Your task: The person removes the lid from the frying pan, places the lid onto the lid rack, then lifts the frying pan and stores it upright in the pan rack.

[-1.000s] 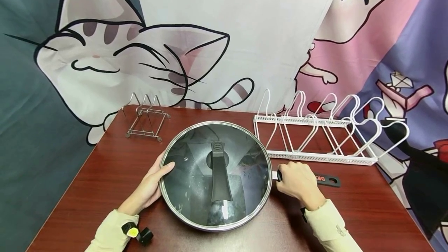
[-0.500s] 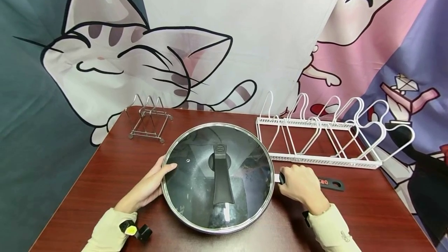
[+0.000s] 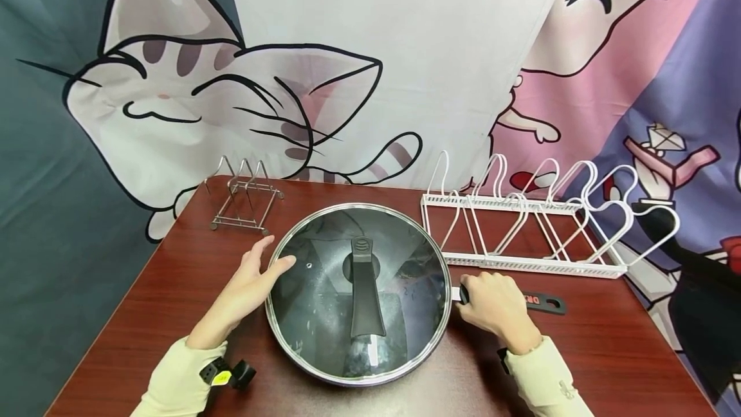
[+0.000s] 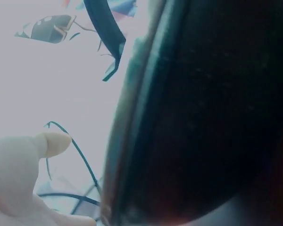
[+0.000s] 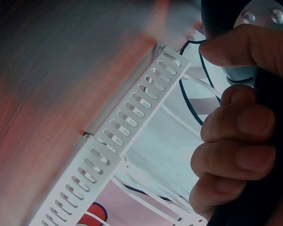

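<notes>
Squarely between hands (image 3: 244, 291) (image 3: 494, 304): lidded pan (image 3: 332, 304)

The lid (image 3: 327, 304) is glossy glass with a shiny metal rim (image 3: 359, 205) and a matt plastic grip (image 3: 366, 304). The wire rack (image 3: 238, 221) looks bare metal, the slotted rack (image 3: 532, 266) smoothly coated, the tabletop (image 3: 168, 320) satiny wood, the backdrop (image 3: 370, 5) matt, creased cloth.

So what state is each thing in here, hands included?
Pan: covered; whether its base touches the table can't be told.
Glass lid: seated on the pan.
Pan handle: gripped, pointing right.
Right hand: curled round the pan handle.
Left hand: open beside the lid's left rim, gripping nothing.
White rack: standing, hoops up.
Small metal rack: standing, hoops up.
</notes>
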`<act>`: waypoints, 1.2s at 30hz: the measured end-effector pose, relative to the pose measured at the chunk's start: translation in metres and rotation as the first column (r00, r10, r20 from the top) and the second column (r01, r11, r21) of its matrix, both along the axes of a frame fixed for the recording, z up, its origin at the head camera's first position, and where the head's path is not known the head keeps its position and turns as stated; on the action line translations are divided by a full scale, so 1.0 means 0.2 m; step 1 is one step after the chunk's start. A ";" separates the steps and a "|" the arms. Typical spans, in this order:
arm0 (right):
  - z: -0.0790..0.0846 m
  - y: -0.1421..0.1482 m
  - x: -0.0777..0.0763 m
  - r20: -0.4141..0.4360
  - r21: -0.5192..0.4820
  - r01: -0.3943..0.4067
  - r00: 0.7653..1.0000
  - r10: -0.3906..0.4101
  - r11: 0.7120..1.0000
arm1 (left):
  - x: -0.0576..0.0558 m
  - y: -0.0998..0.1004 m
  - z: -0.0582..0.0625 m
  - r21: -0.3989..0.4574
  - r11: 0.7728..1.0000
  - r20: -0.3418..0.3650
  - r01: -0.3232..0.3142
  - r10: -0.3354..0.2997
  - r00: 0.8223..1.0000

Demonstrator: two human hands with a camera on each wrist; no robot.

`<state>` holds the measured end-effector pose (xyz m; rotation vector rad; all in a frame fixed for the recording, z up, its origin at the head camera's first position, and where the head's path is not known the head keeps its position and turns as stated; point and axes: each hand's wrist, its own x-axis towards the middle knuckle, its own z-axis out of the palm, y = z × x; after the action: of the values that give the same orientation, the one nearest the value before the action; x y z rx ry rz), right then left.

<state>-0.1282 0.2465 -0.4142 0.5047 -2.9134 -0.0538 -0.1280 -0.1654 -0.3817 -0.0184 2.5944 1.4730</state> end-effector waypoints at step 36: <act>-0.02 0.01 -0.01 -0.020 0.000 0.001 1.000 -0.001 1.000 | 0.01 0.42 0.04 0.776 0.620 0.194 0.121 -0.416 0.888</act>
<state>-0.1293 0.2482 -0.4178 0.4995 -2.8939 -0.0582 -0.1251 -0.0807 -0.3735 0.1861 1.4568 2.0534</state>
